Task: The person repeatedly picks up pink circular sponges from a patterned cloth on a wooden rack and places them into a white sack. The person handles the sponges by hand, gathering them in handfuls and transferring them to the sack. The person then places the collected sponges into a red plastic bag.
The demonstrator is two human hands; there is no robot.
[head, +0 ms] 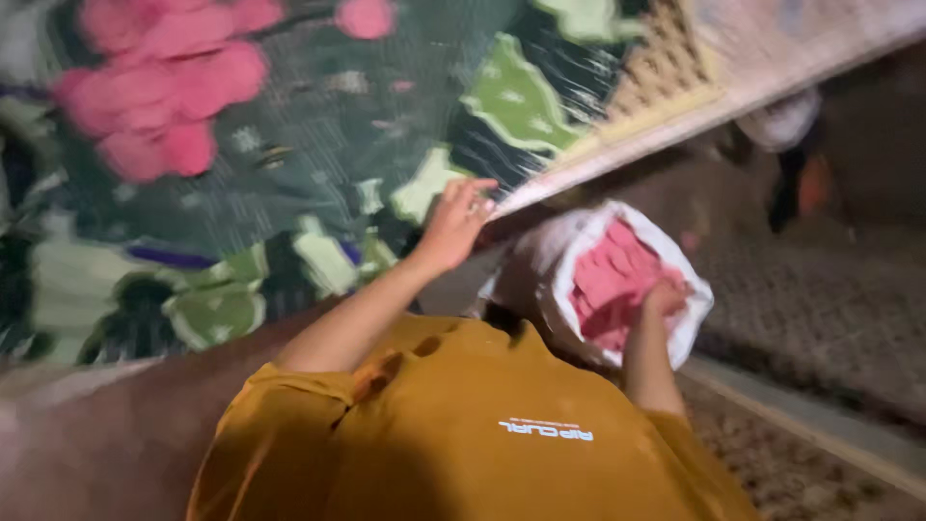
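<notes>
Sack (540, 280), white and open-mouthed, lies at centre right with its opening turned toward the right hand (666, 294). That hand reaches into the mouth and rests on the pink pieces (608, 280) that fill it; blur hides the fingers, so whether they are closed on a piece cannot be told. The right hand is the one at the sack. The left hand (453, 224) is up and to the left of the sack, apart from it, fingers loosely spread and grasping nothing, touching the edge of a dark floral cloth (289, 145) with pink blooms and pale green leaves. A pale patterned border strip (694, 92) runs diagonally from upper right down toward the left hand. An ochre shirt (463, 434) with a small white printed mark fills the lower view. Dark ground (820, 309) lies to the right.
</notes>
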